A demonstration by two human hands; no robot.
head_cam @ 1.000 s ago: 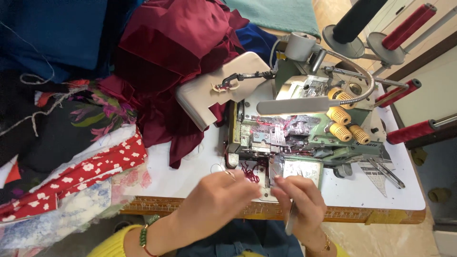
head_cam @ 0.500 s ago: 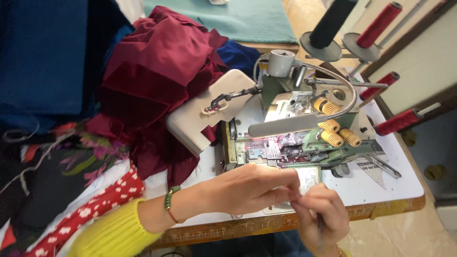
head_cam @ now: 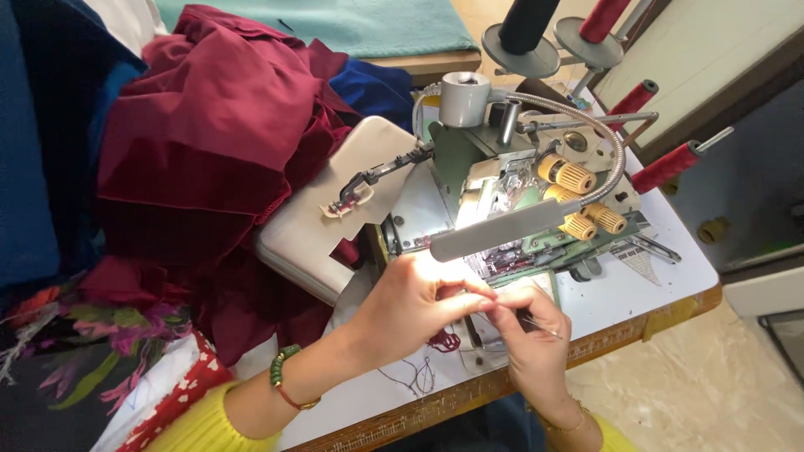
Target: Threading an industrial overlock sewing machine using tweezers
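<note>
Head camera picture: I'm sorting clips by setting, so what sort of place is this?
Most likely a tailoring or garment sewing workshop. A green overlock sewing machine with a gooseneck lamp sits on a white table, red thread cones stand on spindles, and maroon fabric is heaped beside it.

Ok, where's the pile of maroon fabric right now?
In the head view, the maroon fabric is heaped on the table's left side, against the sewing machine, beyond the left hand.

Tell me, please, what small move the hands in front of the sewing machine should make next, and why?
Probably guide the thread end toward the machine's lit threading area. The left hand and right hand meet fingertip to fingertip just below the lamp, pinching what looks like a fine thread, with thin tweezers in the right hand. The sewing machine stands open.
</note>
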